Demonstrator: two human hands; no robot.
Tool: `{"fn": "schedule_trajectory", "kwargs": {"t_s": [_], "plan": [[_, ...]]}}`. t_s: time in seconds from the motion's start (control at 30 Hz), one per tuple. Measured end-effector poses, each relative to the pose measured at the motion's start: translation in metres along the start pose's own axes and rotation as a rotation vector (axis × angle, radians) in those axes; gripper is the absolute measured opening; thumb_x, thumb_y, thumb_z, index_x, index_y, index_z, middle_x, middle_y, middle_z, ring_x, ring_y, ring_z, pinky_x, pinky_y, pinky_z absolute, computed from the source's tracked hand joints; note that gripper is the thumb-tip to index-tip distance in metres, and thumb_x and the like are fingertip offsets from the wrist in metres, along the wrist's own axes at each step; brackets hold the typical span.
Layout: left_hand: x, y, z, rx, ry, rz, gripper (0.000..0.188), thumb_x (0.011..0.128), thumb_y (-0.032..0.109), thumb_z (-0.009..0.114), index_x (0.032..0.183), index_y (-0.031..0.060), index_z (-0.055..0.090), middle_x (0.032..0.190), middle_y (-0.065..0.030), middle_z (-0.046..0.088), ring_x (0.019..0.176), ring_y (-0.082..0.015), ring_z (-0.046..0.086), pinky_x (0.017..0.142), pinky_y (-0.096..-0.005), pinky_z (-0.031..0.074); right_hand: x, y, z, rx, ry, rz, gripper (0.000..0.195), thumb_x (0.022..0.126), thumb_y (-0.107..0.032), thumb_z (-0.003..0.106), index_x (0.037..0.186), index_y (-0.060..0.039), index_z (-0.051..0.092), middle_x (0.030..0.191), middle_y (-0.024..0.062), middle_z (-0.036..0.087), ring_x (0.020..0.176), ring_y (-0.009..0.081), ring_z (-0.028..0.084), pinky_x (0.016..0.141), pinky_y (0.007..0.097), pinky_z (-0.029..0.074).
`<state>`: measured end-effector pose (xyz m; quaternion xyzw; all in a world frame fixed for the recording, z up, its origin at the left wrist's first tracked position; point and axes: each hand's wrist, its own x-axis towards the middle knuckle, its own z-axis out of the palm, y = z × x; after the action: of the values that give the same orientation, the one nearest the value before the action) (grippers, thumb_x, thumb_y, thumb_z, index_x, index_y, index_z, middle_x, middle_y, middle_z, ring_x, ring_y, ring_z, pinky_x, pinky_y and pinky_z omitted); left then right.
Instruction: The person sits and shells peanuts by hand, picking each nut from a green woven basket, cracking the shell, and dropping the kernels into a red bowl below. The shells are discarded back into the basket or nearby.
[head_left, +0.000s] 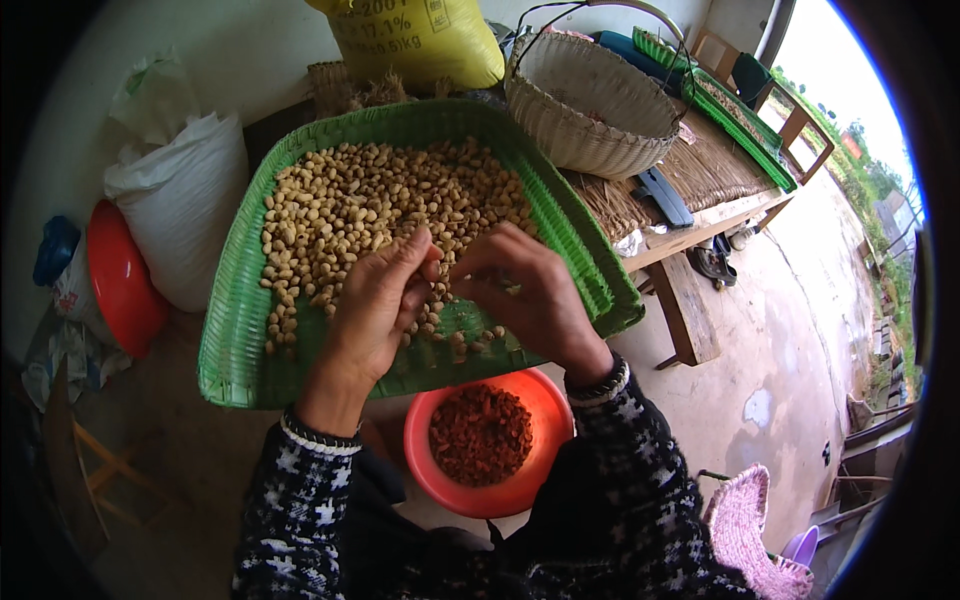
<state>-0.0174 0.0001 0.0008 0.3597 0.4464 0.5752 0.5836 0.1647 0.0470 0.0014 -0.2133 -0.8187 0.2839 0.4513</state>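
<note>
Unshelled peanuts (352, 202) lie spread over a large green woven tray (240, 330). Above the tray's near half, my left hand (386, 300) has its fingers curled in with the thumb on top; whether something small is inside is hidden. Close to its right is my right hand (517, 281), fingers bent and slightly blurred, with the fingertips near the left thumb. What the right fingertips hold, if anything, cannot be made out. Below the tray's near edge, a red plastic basin (551, 420) holds small reddish-brown pieces (480, 435).
Behind the tray stand a yellow sack (420, 45) and a handled wicker basket (600, 112). A white sack (187, 202) and a red basin (120, 277) are at the left. To the right are a straw-matted table (705, 172), a wooden bench (682, 307) and a pink woven item (742, 517).
</note>
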Motion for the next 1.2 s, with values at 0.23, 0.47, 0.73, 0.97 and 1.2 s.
{"fn": "schedule_trajectory", "kwargs": {"t_s": [0.23, 0.47, 0.73, 0.97, 1.2], "plan": [[-0.003, -0.005, 0.0, -0.077, -0.251, -0.119, 0.032, 0.091, 0.038, 0.07, 0.09, 0.0068, 0.069, 0.07, 0.007, 0.056, 0.052, 0.0005, 0.037, 0.044, -0.014, 0.027, 0.001, -0.001, -0.007, 0.063, 0.105, -0.065, 0.017, 0.077, -0.003, 0.077, 0.089, -0.0051, 0.065, 0.085, 0.0033, 0.057, 0.075, 0.0157, 0.058, 0.066, 0.0289, 0.048], [-0.002, -0.005, 0.006, -0.024, -0.215, -0.12, 0.034, 0.091, 0.039, 0.07, 0.091, 0.0057, 0.068, 0.065, 0.0087, 0.051, 0.05, 0.0007, 0.034, 0.044, -0.0148, 0.024, -0.001, -0.003, -0.01, -0.07, 0.095, -0.152, 0.016, 0.075, -0.002, 0.076, 0.086, -0.005, 0.065, 0.082, 0.0063, 0.056, 0.078, 0.0235, 0.058, 0.067, 0.0325, 0.048], [-0.003, -0.006, 0.008, 0.059, -0.24, -0.134, 0.033, 0.093, 0.04, 0.068, 0.09, 0.0063, 0.068, 0.062, 0.0105, 0.046, 0.05, 0.001, 0.031, 0.044, -0.0163, 0.02, -0.003, -0.004, -0.013, -0.165, 0.087, -0.207, 0.014, 0.074, -0.002, 0.075, 0.081, -0.0057, 0.062, 0.08, 0.0067, 0.055, 0.076, 0.0267, 0.055, 0.067, 0.0367, 0.045], [-0.005, 0.0, 0.013, 0.066, -0.123, 0.066, 0.029, 0.092, 0.031, 0.07, 0.102, 0.0039, 0.071, 0.07, 0.0076, 0.056, 0.057, 0.0016, 0.042, 0.049, -0.0147, 0.031, -0.007, -0.006, -0.009, 0.314, 0.141, 0.263, 0.018, 0.088, -0.019, 0.074, 0.09, -0.0025, 0.068, 0.076, 0.0001, 0.057, 0.068, 0.0107, 0.052, 0.064, 0.0246, 0.042], [-0.006, -0.001, 0.02, 0.464, -0.178, 0.573, 0.027, 0.091, 0.01, 0.069, 0.116, 0.0011, 0.069, 0.101, -0.0055, 0.071, 0.089, -0.0091, 0.067, 0.077, -0.022, 0.053, -0.012, -0.008, -0.008, 1.001, 0.022, 0.66, 0.024, 0.094, -0.028, 0.068, 0.095, -0.0042, 0.069, 0.078, -0.0047, 0.059, 0.069, 0.0048, 0.05, 0.062, 0.0208, 0.04]]}}
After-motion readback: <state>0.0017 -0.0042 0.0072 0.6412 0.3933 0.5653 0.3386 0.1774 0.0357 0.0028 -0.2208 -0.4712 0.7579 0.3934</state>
